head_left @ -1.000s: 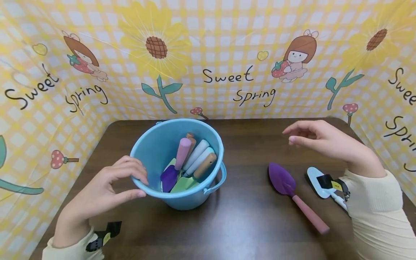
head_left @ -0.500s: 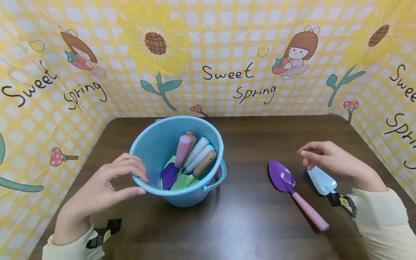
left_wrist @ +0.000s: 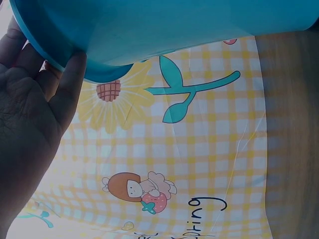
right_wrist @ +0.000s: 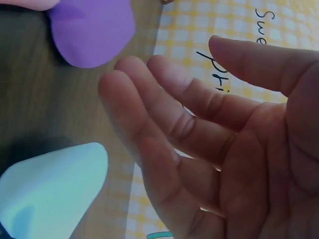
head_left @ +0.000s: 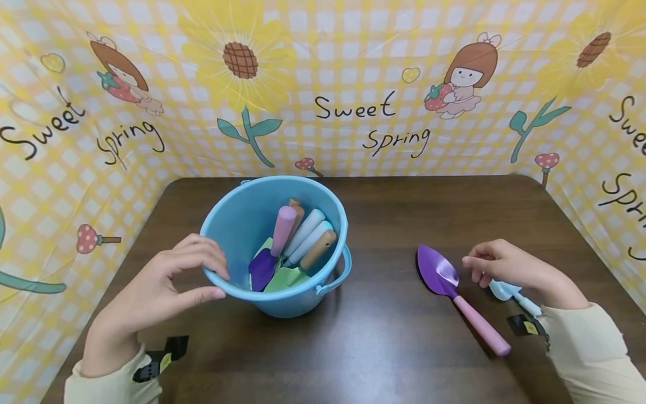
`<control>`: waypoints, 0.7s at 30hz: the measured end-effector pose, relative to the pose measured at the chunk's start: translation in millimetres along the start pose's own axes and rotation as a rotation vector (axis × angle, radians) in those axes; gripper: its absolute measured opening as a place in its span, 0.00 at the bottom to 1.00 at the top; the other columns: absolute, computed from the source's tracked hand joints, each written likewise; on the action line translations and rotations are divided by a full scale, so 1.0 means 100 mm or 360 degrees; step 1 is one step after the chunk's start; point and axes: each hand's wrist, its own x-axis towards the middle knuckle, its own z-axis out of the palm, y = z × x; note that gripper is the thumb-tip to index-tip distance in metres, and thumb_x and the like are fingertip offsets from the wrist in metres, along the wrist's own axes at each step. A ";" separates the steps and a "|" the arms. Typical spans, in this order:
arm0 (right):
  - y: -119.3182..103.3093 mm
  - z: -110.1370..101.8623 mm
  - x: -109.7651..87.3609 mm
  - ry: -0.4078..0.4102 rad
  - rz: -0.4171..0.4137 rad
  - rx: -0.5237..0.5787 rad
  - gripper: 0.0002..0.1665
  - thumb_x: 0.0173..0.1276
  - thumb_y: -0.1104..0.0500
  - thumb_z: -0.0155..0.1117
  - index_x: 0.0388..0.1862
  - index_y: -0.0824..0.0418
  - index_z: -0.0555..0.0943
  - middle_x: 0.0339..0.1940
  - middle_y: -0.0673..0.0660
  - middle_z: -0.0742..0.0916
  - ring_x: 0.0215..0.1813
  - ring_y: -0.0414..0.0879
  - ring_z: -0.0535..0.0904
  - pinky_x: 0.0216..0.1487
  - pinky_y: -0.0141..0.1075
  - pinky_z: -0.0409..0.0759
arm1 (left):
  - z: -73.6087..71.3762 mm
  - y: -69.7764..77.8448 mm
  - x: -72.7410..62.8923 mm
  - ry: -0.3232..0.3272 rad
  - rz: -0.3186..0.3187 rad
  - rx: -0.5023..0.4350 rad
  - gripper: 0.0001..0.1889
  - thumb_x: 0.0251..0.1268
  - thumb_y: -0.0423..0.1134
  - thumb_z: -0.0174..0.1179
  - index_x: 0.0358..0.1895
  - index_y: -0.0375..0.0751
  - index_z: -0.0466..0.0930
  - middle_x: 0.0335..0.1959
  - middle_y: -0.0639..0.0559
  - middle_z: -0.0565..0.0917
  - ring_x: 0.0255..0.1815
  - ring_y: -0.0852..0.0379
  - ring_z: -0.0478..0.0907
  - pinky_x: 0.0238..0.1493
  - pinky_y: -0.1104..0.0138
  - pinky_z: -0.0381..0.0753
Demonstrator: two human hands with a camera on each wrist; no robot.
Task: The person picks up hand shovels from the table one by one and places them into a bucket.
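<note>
My left hand (head_left: 169, 280) holds the near-left rim of a light blue bucket (head_left: 298, 306), fingers hooked over the edge; the left wrist view shows them at the rim of the bucket (left_wrist: 164, 30). Inside the bucket lie several hand trowels, among them one with a pink handle (head_left: 284, 227) and a green blade (head_left: 287, 279). My right hand (head_left: 515, 269) hovers over a small light blue trowel (head_left: 527, 306), hiding part of its blade; the right wrist view shows the palm and loosely bent fingers holding nothing. Left of that hand lies a purple trowel (head_left: 438, 272) with a pink handle.
A dark brown table (head_left: 383, 348) carries everything. A yellow checked cloth (head_left: 353, 67) printed with sunflowers stands behind the table and along its sides. The bucket's handle (head_left: 343, 275) hangs down on its right side.
My right hand has come down and toward me, from above the far right of the table to over the light blue trowel. My left hand stays on the bucket rim.
</note>
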 end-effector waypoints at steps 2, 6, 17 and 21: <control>0.01 0.02 -0.01 -0.0041 0.0052 0.0054 0.15 0.78 0.60 0.53 0.41 0.73 0.80 0.26 0.55 0.84 0.29 0.43 0.82 0.34 0.35 0.83 | 0.00 0.01 0.00 -0.0014 -0.0038 -0.0001 0.25 0.40 0.19 0.75 0.40 0.53 0.83 0.39 0.58 0.84 0.54 0.62 0.71 0.59 0.73 0.67; 0.05 0.07 -0.01 -0.0146 0.0162 0.0130 0.18 0.79 0.57 0.52 0.42 0.74 0.80 0.25 0.55 0.83 0.27 0.45 0.82 0.29 0.34 0.80 | -0.01 0.01 0.00 -0.0035 -0.0101 0.0008 0.25 0.41 0.20 0.75 0.40 0.53 0.83 0.39 0.57 0.84 0.55 0.62 0.71 0.60 0.74 0.67; 0.11 0.21 -0.04 -0.0268 0.0244 0.0116 0.17 0.77 0.57 0.54 0.33 0.70 0.79 0.21 0.54 0.81 0.24 0.46 0.80 0.27 0.37 0.82 | 0.01 -0.02 0.00 0.0002 0.0000 -0.0016 0.25 0.40 0.20 0.75 0.40 0.52 0.84 0.40 0.56 0.84 0.54 0.60 0.71 0.59 0.73 0.67; 0.11 0.26 -0.06 -0.0323 0.0351 0.0132 0.19 0.77 0.55 0.56 0.28 0.67 0.79 0.18 0.54 0.79 0.20 0.43 0.78 0.27 0.40 0.85 | 0.00 -0.01 0.00 -0.0014 -0.0042 0.0006 0.25 0.41 0.20 0.75 0.40 0.53 0.84 0.39 0.55 0.84 0.54 0.61 0.71 0.59 0.73 0.67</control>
